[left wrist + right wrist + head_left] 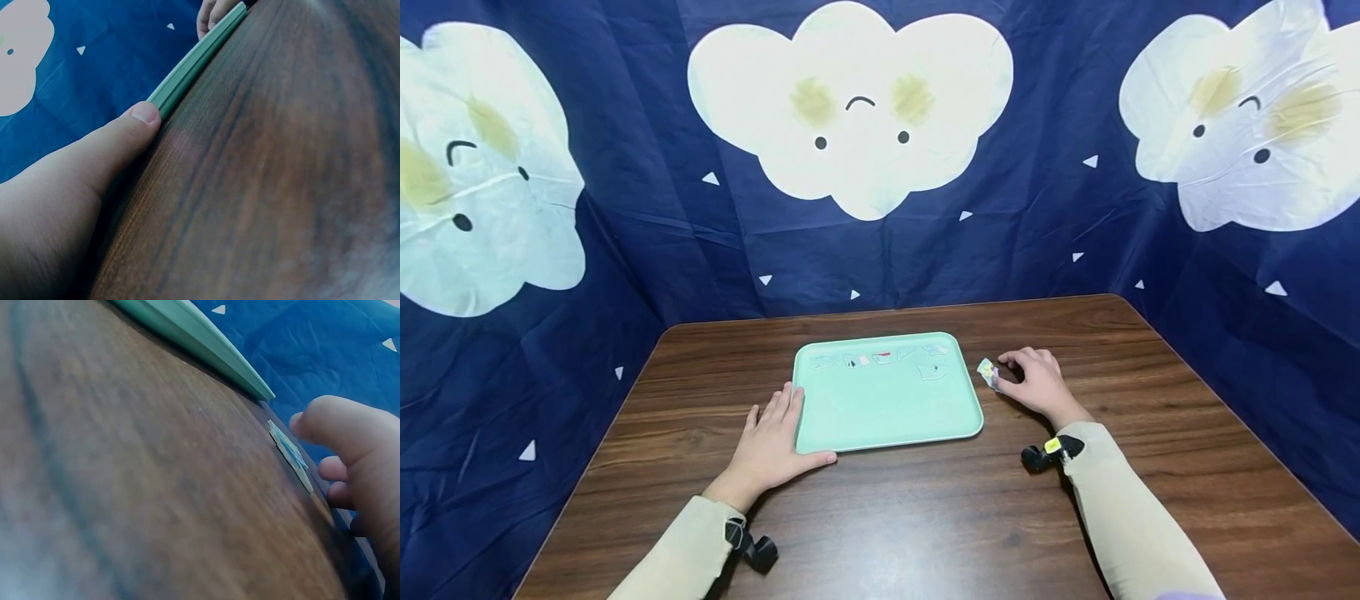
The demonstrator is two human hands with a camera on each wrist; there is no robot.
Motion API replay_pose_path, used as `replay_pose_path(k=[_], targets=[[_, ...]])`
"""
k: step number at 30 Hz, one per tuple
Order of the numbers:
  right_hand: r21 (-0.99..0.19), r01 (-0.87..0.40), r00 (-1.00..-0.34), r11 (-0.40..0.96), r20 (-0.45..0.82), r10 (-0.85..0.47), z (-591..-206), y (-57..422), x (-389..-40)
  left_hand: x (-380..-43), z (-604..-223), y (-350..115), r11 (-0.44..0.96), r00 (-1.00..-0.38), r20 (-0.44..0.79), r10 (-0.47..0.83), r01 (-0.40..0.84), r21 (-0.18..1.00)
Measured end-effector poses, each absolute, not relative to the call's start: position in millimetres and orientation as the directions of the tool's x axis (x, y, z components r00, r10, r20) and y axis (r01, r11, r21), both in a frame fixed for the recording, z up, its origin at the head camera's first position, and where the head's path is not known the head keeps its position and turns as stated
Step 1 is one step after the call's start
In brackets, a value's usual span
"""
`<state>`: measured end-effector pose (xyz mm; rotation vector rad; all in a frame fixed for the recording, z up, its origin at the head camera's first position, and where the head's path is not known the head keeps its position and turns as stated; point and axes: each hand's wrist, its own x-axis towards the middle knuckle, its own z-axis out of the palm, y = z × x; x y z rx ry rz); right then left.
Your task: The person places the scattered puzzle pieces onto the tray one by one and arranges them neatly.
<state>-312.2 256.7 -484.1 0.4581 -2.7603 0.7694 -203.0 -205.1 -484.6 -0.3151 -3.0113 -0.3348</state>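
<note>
A mint-green tray (pixel 880 408) lies on the wooden table. My left hand (pixel 772 448) is spread at its left side, fingers along the left rim and thumb at the front left corner. In the left wrist view, the thumb (pixel 140 122) touches the tray's edge. Right of the tray lies a small, flat, colourful piece (pixel 988 372) with uneven edges, perhaps paper or a sticker. My right hand (pixel 1037 385) is beside it, fingers loosely bent. In the right wrist view, the piece (pixel 290 456) lies on the table, with the thumb (pixel 337 422) just apart from it.
Several small flat cut-outs lie along the tray's far part, including a red-and-white one (pixel 882 357) and a pale one (pixel 933 372). The brown table (pixel 910 517) extends around the tray. Behind it hangs a dark blue cloth (pixel 880 258) with cloud faces.
</note>
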Motion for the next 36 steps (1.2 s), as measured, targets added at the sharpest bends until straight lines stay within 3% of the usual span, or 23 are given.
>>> replay_pose_path(k=[8, 36], targets=[[-0.393, -0.359, -0.921, 0.847, 0.293, -0.255, -484.8, 258.2, -307.8, -204.2, -486.3, -206.5, 0.954, -0.974, 0.115, 0.197, 0.217, 0.206], [-0.335, -0.391, -0.903, 0.857, 0.321, -0.287, -482.0, 251.7, -310.5, -205.6, -487.6, -207.3, 0.951, -0.974, 0.107, 0.2, 0.219, 0.216]])
